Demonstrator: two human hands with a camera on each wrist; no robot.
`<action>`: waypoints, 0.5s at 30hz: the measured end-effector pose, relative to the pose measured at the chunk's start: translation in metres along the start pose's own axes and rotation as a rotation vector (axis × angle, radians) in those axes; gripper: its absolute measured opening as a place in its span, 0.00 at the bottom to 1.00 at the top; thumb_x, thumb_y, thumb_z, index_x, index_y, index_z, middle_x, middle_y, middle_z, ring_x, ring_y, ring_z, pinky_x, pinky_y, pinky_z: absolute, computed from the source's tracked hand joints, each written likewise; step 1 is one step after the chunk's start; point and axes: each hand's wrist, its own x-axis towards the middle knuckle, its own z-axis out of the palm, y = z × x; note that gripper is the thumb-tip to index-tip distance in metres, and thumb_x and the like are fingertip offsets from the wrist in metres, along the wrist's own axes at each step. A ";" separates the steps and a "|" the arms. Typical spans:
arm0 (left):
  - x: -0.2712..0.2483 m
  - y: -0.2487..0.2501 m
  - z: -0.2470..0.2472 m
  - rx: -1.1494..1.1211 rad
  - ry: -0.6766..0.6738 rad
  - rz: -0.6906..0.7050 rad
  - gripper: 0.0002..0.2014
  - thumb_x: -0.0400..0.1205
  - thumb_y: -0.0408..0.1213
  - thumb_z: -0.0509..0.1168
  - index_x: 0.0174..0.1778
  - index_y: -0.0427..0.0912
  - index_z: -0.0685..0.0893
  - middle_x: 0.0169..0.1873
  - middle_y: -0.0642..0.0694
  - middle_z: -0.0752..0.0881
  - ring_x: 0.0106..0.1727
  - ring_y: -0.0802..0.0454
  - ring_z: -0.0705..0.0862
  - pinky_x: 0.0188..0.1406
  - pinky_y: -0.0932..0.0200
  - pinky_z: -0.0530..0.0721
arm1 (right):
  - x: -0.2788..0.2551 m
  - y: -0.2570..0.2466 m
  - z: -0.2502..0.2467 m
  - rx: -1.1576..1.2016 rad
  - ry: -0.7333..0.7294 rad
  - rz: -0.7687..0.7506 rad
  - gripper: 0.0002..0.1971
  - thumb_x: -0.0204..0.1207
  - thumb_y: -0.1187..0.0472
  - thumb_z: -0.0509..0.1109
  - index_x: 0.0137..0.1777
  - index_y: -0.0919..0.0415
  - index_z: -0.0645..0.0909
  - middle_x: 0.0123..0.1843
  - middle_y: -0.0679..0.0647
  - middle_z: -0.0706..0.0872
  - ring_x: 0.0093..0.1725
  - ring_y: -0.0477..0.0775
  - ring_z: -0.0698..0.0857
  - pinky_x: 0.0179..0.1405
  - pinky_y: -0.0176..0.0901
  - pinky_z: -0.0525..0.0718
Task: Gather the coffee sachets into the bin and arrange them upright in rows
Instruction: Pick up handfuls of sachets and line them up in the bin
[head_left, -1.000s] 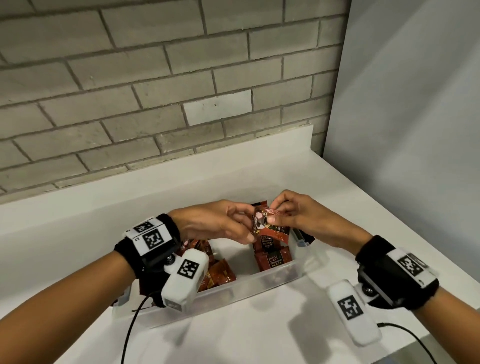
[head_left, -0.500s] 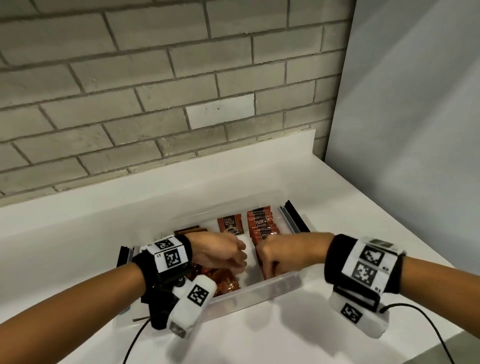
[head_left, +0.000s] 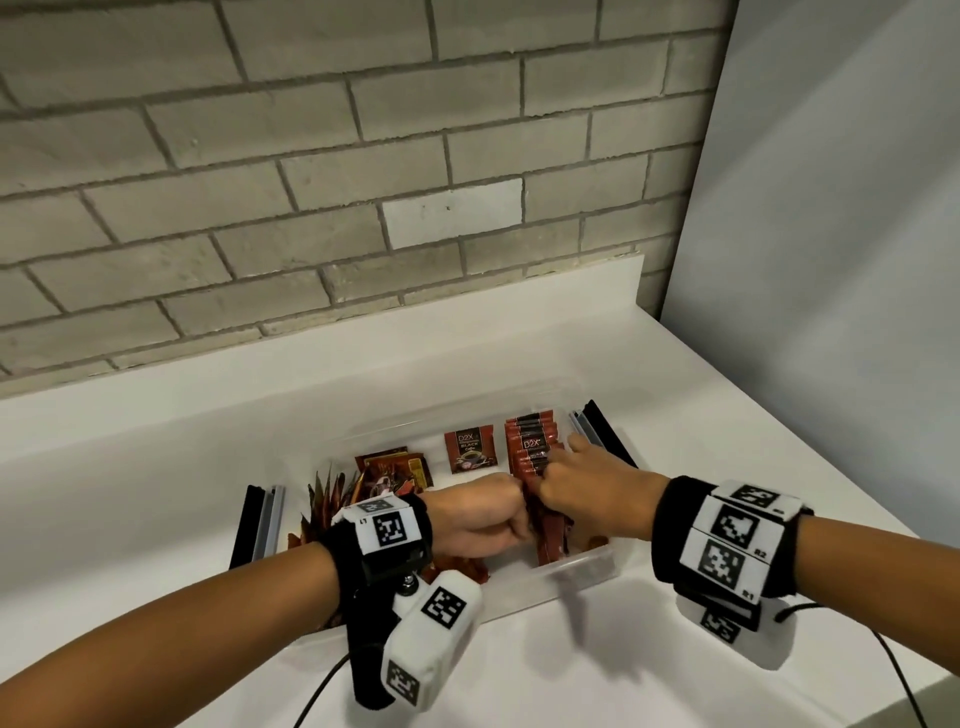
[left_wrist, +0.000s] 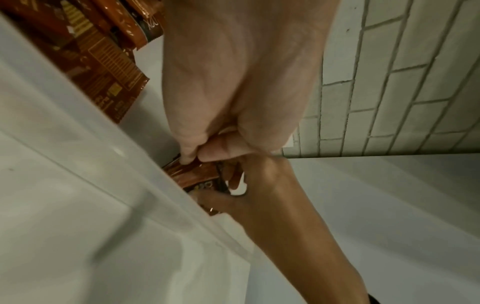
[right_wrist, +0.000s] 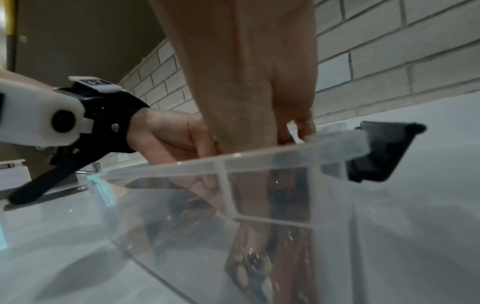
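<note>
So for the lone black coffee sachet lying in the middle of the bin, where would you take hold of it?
Probably by its near bottom edge, coming from above. The lone sachet lies face up, apart from the row to its right and the loose pile to its left, so a pinch there meets bare bin floor all round.

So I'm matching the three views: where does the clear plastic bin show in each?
Head: clear plastic bin at lower centre, under both hands.
Left wrist: its wall crosses the lower left.
Right wrist: its rim and wall fill the lower half.
Shared landmark: brick wall.
</note>
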 end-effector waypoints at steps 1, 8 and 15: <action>0.000 0.000 0.000 -0.021 0.017 0.022 0.23 0.74 0.07 0.42 0.35 0.37 0.74 0.25 0.45 0.78 0.32 0.57 0.77 0.31 0.69 0.76 | 0.002 0.001 -0.002 -0.027 0.025 0.025 0.19 0.75 0.56 0.72 0.64 0.61 0.79 0.60 0.56 0.84 0.64 0.59 0.78 0.63 0.53 0.70; 0.001 -0.006 -0.007 -0.113 0.029 -0.034 0.21 0.75 0.09 0.44 0.39 0.38 0.73 0.32 0.40 0.73 0.40 0.58 0.75 0.46 0.64 0.72 | 0.004 0.013 0.011 -0.101 0.007 0.103 0.37 0.42 0.30 0.82 0.41 0.60 0.82 0.33 0.52 0.86 0.44 0.56 0.83 0.49 0.55 0.66; -0.013 -0.003 0.010 -0.082 -0.148 0.068 0.29 0.75 0.06 0.37 0.32 0.37 0.79 0.19 0.50 0.83 0.23 0.61 0.83 0.47 0.66 0.81 | -0.004 0.014 0.008 0.011 0.036 0.110 0.34 0.66 0.40 0.76 0.65 0.62 0.75 0.62 0.57 0.83 0.69 0.59 0.69 0.65 0.59 0.60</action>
